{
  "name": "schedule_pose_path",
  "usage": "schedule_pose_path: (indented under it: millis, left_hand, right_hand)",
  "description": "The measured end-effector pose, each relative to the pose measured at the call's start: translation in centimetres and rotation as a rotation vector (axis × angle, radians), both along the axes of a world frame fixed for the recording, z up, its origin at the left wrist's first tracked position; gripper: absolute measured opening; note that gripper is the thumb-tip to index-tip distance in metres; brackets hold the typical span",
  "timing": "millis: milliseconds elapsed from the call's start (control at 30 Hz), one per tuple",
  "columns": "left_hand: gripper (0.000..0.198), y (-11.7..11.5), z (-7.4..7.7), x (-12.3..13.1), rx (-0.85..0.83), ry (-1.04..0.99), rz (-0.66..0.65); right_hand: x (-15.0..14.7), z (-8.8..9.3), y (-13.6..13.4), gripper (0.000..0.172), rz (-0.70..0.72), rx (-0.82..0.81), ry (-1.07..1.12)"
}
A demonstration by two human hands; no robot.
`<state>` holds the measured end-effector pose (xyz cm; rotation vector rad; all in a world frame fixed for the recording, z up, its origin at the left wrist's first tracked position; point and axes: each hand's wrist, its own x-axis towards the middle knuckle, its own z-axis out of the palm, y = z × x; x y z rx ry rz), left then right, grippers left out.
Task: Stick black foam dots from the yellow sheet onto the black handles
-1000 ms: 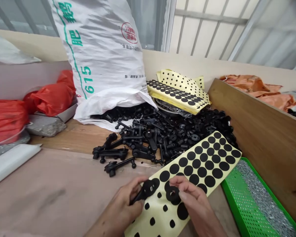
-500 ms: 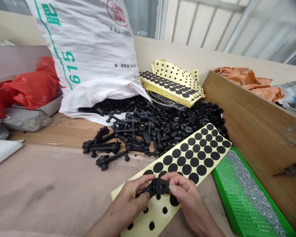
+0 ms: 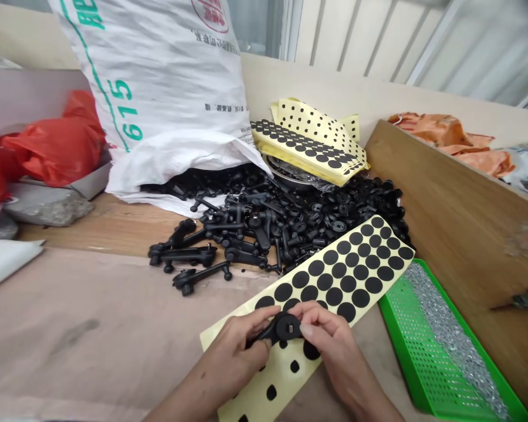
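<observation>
My left hand is closed around the arm of a black plastic crank handle. The round end of the handle faces up, with a square hole at its centre where a small metallic spot shows. My right hand pinches the rim of that round end between thumb and fingers. Just beneath both hands lies a yellow backing sheet with rows of black round stickers. Its near part has bare yellow patches and small black dots; my hands hide some of it.
Beyond the sheet is a heap of black handles and parts, partly under a white woven sack. More sticker sheets rest on a bowl. At right stand a green basket of small metal pieces and a wooden board.
The round end has tilted slightly in my hands, and a metallic spot now shows in its centre hole. Both hands keep their grip; the whole view has shifted a little.
</observation>
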<state>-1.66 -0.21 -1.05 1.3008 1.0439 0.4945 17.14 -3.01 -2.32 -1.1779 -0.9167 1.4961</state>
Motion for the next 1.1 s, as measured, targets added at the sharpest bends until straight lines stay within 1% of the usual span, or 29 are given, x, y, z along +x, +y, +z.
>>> schedule_pose_path:
  millis: [200, 400, 633, 733, 833, 933, 1100]
  left_hand:
    - [0.052, -0.1, -0.2, -0.1, 0.079, 0.026, -0.008]
    - [0.044, -0.2, 0.2, 0.0, 0.135, 0.082, -0.012]
    - [0.037, -0.5, 0.1, 0.5, 0.228, 0.165, 0.071]
    - [0.038, -0.8, -0.1, 0.6, 0.252, 0.189, 0.094]
    - [0.040, -0.9, -0.4, 0.7, 0.198, 0.143, 0.116]
    - [0.033, -0.8, -0.6, 0.9, 0.100, 0.064, 0.082]
    - [0.024, -0.6, -0.1, 1.4, 0.000, 0.007, 0.045]
  right_hand:
    - [-0.2, 0.2, 0.0, 0.014, 0.002, 0.012, -0.028]
    - [-0.2, 0.2, 0.0, 0.015, 0.010, 0.020, -0.062]
    - [-0.2, 0.1, -0.1, 0.014, 0.006, 0.041, -0.078]
    - [-0.3, 0.4, -0.1, 0.014, 0.000, 0.037, -0.095]
    - [-0.3, 0.4, -0.2, 0.012, -0.002, 0.038, -0.111]
    - [-0.4, 0.2, -0.4, 0.012, -0.009, 0.060, -0.120]
    - [-0.3, 0.1, -0.6, 0.012, 0.020, 0.088, -0.175]
